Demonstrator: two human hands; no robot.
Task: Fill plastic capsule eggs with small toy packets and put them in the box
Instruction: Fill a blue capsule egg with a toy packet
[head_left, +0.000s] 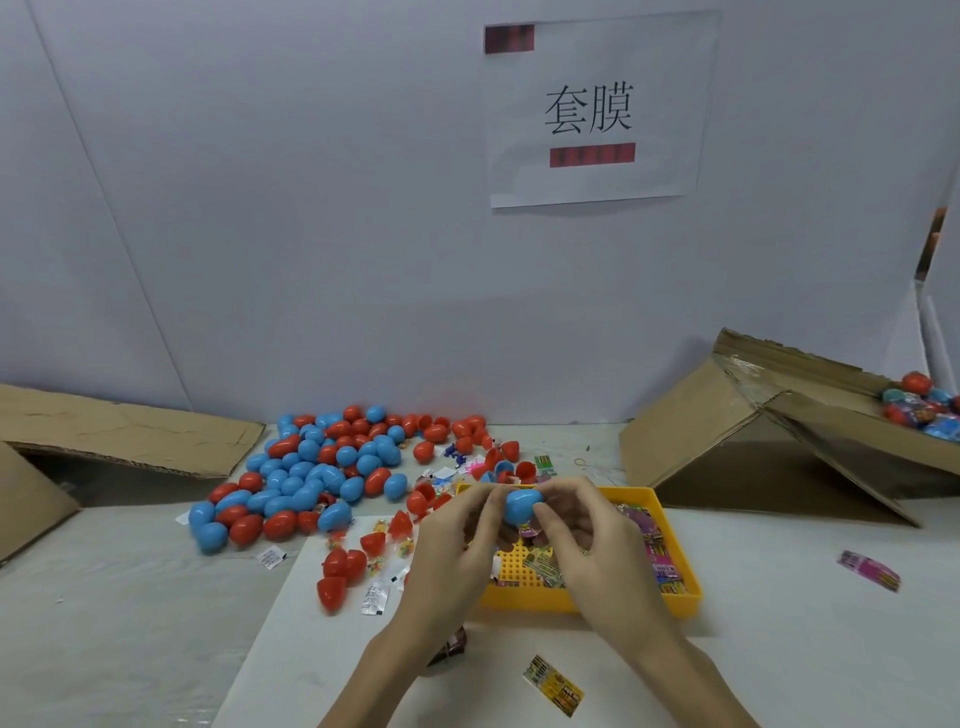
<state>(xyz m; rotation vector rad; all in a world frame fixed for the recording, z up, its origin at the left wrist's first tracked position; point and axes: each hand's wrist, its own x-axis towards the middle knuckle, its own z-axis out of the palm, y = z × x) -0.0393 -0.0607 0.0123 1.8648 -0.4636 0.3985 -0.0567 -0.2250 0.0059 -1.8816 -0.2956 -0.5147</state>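
Risk sits at twelve o'clock of the yellow tray, where left hand and right hand pinch the blue capsule half, seemingly closing it, and a trapped packet edge may stop the snap.

A white paper sign with black characters hangs on the wall; flattened cardboard lies far left.

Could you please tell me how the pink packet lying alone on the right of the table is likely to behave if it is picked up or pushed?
The pink packet looks thin and crinkled, so it is probably floppy and light. Lying flat on the table, it should slide rather than roll. Its glossy wrap may be slippery.
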